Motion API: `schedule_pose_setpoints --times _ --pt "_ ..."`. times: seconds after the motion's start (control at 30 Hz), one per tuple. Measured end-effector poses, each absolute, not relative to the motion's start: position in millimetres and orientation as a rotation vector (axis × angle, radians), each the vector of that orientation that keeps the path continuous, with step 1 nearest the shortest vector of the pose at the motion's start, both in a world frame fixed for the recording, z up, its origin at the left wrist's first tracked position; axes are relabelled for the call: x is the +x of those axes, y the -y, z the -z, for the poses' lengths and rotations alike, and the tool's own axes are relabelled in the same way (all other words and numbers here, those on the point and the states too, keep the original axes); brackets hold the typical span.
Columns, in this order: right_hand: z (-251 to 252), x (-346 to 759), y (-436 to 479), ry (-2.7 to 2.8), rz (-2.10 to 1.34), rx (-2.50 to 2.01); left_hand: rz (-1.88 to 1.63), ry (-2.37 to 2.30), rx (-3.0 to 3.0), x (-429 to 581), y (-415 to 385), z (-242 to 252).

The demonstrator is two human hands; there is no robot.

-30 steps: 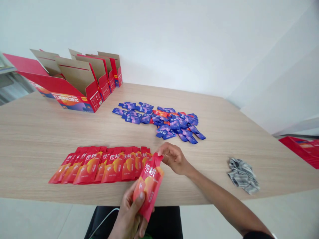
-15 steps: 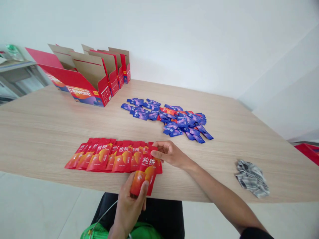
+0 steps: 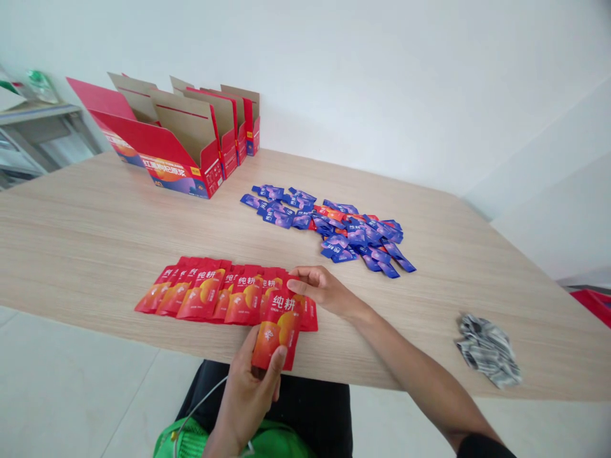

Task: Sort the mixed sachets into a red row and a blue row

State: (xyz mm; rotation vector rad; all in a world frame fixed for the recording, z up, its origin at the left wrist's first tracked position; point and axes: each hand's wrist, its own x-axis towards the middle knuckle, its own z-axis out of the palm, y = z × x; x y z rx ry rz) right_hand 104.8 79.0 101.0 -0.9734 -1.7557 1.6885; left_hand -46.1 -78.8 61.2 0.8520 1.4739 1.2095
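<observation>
My left hand (image 3: 255,375) grips the lower part of a red pouch (image 3: 279,321) printed with orange fruit, thumb across its front. It may be a small stack, as more red shows behind it. At the pouch's upper right corner, my right hand (image 3: 319,287) pinches the edge between thumb and fingers. Behind and to the left, overlapping red pouches (image 3: 203,292) lie in a row along the table's near edge. Part of that row is hidden by the held pouch.
Loose blue pouches (image 3: 356,232), with a few red ones among them, lie mid-table. Open red cartons (image 3: 176,172) stand at the back left. A crumpled striped cloth (image 3: 489,350) rests at the right on the wooden table (image 3: 429,286). A white wall (image 3: 358,83) rises behind.
The view has shifted slightly, so the table's contents sit further right. The held pouch is a little more upright and squared together; both hands keep their hold.
</observation>
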Motion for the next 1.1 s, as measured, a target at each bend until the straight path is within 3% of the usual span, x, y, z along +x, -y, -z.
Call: schedule_pose_setpoints --times 0.3,0.57,1.1 --pt "-96 78 -94 1.887 -1.426 -0.985 -1.302 -1.524 0.795 -63 85 -47" --pt "-84 14 -125 1.925 -1.536 -0.934 -1.451 -1.86 1.0 -114 69 -35" --pt "-50 -34 -142 2.395 -0.963 -1.203 -1.395 -2.143 1.222 -142 55 -3"
